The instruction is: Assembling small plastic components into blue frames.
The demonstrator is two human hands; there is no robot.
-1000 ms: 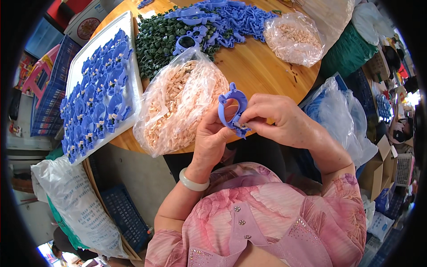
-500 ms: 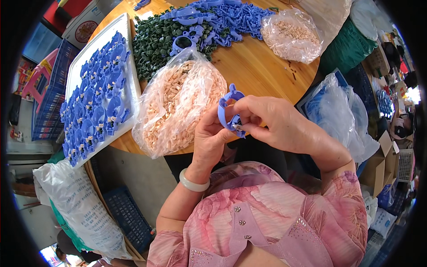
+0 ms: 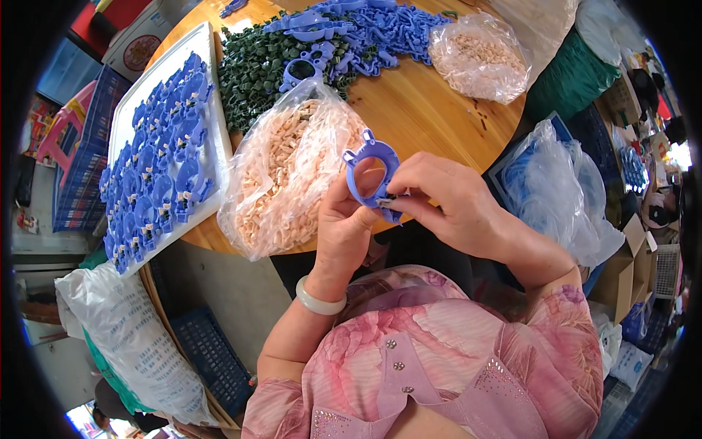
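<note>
A blue plastic ring-shaped part [image 3: 385,154] with two small ear-like knobs is held up over the table's near edge. My left hand [image 3: 342,228] is closed on its left and lower side, thumb beneath the ring. At the lower right end of the ring, the fingers of my right hand [image 3: 457,203] pinch close to a small dark-and-pale fitting, partly covered by the fingertips. Just left of my hands sits a clear plastic bag [image 3: 292,164] full of small pale peach pieces.
A white tray [image 3: 212,95] with rows of blue parts stands at the left of the round wooden table [image 3: 439,128]. Piles of dark green pieces [image 3: 252,73] and blue pieces [image 3: 402,33] lie at the back. Another bag of pale pieces [image 3: 482,58] rests at the far right.
The blue ring has turned so its round opening faces up toward me more, and it has shifted slightly left. Both hands keep their grip around it.
</note>
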